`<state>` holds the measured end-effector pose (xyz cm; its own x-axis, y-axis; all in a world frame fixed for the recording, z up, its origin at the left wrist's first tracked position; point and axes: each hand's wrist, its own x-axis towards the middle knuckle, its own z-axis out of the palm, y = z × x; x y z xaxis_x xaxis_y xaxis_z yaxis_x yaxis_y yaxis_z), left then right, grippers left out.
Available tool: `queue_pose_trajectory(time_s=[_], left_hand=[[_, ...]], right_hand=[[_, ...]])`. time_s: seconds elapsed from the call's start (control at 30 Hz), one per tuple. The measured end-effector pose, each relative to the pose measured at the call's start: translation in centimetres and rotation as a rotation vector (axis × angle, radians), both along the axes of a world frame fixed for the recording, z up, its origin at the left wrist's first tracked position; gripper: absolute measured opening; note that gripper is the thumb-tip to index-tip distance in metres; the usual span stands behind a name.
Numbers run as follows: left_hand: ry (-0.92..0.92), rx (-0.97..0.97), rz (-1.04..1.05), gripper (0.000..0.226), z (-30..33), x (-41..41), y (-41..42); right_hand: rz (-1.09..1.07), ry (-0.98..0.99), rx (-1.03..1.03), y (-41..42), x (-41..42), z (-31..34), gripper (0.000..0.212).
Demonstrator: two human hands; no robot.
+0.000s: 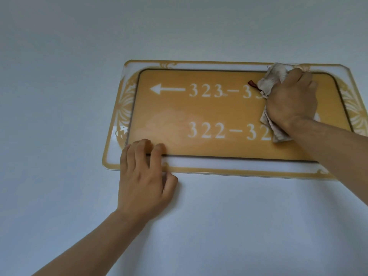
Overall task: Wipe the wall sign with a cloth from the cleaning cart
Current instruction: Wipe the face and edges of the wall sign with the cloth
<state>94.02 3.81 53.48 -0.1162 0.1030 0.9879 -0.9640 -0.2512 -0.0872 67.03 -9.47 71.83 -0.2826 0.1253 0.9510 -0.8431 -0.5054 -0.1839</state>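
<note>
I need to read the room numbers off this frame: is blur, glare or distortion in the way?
Head view: soft focus but digits on the sign legible; wide-angle bends its edges; no strong glare; right hand and cloth cover the line ends.

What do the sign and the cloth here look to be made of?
Sign: probably glossy plastic or acrylic, with a clear-looking edge and soft sheen. Cloth: thin woven fabric, off-white and crumpled, with a frayed edge, bunched in the right hand.

My left hand (144,177) rests fingers-spread at the sign's (199,114) lower-left edge while my right hand (291,100) grips cloth (267,80) at its upper right.
</note>
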Motion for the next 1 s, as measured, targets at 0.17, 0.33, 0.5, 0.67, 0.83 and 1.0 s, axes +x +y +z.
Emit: queue_pose_trajectory(time_s=[0.17,0.33,0.5,0.67,0.83,1.0], left_hand=[[-0.047,-0.065,0.032,0.040,-0.3,0.2,-0.4],[-0.187,-0.143,0.062,0.026,-0.6,0.3,-0.8],[-0.401,-0.085,0.038,0.012,-0.8,0.0,-0.7],[-0.415,-0.036,0.014,0.019,-0.6,0.2,-0.8],[-0.443,-0.002,-0.033,0.025,-1.1,0.5,-0.7],[-0.406,0.030,-0.057,0.026,-1.6,0.9,-0.2]], right_hand=[[-0.024,0.007,-0.129,0.2,1.1,-1.4,0.026],[-0.141,0.055,-0.057,0.3,1.8,-1.7,0.024],[-0.103,0.019,-0.012,0.8,2.9,-2.0,0.028],[-0.040,0.010,-0.006,1.3,4.3,-2.2,0.033],[0.003,0.027,0.007,3.1,7.7,-2.4,0.037],[0.034,0.057,-0.047,5.5,11.7,-3.2,0.034]])
